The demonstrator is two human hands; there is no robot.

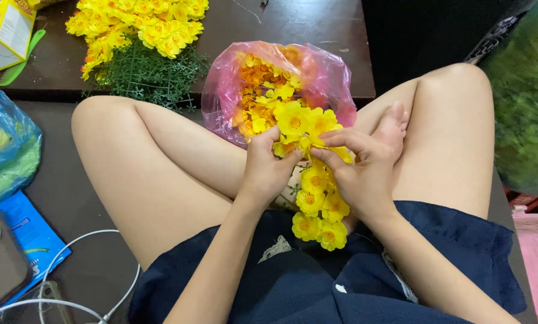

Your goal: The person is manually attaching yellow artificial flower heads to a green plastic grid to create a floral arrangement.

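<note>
**Pinching a bloom onto the flower strand**

At frame centre, the flower strand [318, 204] hangs over the lap. Left hand [268, 169] grips its top; right hand [358, 171] pinches a yellow petal. Best keep fingertips close, strand taut. Pink bag [329, 75] sits just above.

A garland of yellow artificial flowers [317, 198] — strung in a column — hangs down over the lap, its top held upright.
</note>
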